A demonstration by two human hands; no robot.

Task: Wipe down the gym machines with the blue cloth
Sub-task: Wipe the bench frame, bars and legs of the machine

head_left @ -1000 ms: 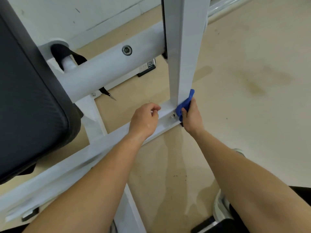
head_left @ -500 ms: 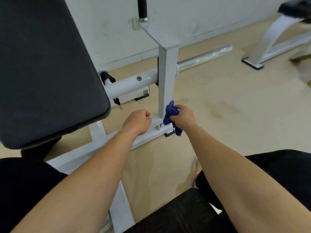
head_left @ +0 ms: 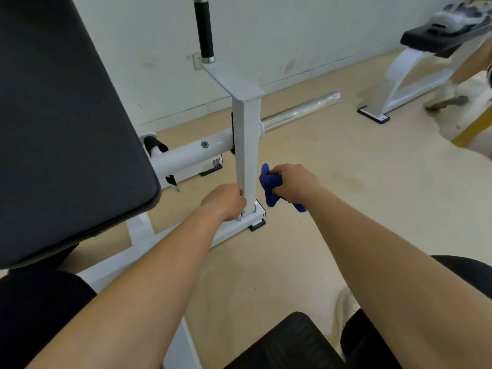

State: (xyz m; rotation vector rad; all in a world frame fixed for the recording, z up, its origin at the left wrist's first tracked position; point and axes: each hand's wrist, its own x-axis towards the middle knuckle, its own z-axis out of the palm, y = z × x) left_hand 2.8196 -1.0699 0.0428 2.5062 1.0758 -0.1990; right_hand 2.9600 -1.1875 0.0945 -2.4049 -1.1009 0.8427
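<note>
Blue cloth (head_left: 269,186) pulled off the white post (head_left: 246,155); left hand (head_left: 226,202) shifted against it.
Right hand (head_left: 295,182) grips the bunched cloth just beside the post; left fingers curled, hold unclear.

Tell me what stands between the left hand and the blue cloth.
In the head view, the machine's white upright post stands between them: left hand at its left side, blue cloth bunched in the right hand right of it.

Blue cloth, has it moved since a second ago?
Yes. The blue cloth, in the right hand, has come off the white post and sits just right of it.
</note>
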